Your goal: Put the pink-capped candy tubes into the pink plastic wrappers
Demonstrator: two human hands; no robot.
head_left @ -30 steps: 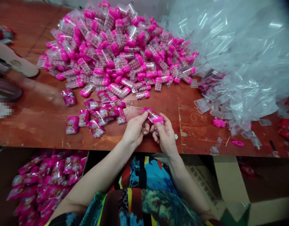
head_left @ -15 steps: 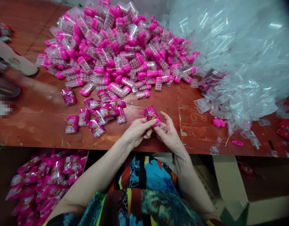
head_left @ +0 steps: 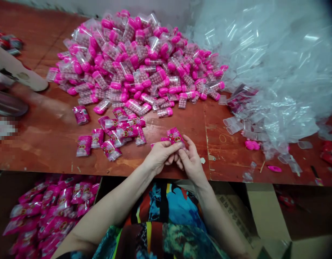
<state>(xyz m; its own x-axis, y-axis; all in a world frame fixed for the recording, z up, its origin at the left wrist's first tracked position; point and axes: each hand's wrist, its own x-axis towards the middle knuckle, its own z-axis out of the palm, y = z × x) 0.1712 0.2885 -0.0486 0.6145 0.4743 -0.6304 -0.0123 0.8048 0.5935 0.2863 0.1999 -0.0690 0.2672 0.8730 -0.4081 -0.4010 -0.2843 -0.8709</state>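
Observation:
Near the front edge of the table, my left hand [head_left: 161, 155] and my right hand [head_left: 192, 161] meet at one small pink printed packet [head_left: 174, 135]. Both hands pinch its lower end with thumbs and fingers, which hide that part. Another pink item [head_left: 164, 139] lies partly hidden beside my left hand. To the left, several filled pink packets [head_left: 125, 132] lie loosely grouped on the table. Behind them rises a large heap of clear bottles with pink caps [head_left: 139, 77], filled with small pale pink balls.
A big clear plastic bag [head_left: 263, 64] fills the back right, with empty clear tubes [head_left: 233, 126] and flat pink wrappers [head_left: 243, 96] by it. Below the table edge, a box holds many pink packets [head_left: 55, 212]. Open cardboard [head_left: 265, 212] stands lower right. A blurred metal cylinder [head_left: 9, 103] is at left.
Both hands have drawn closer together around the packet's lower end, and my right fingers have curled in. A small white scrap now shows beside my right hand. The view has shifted slightly.

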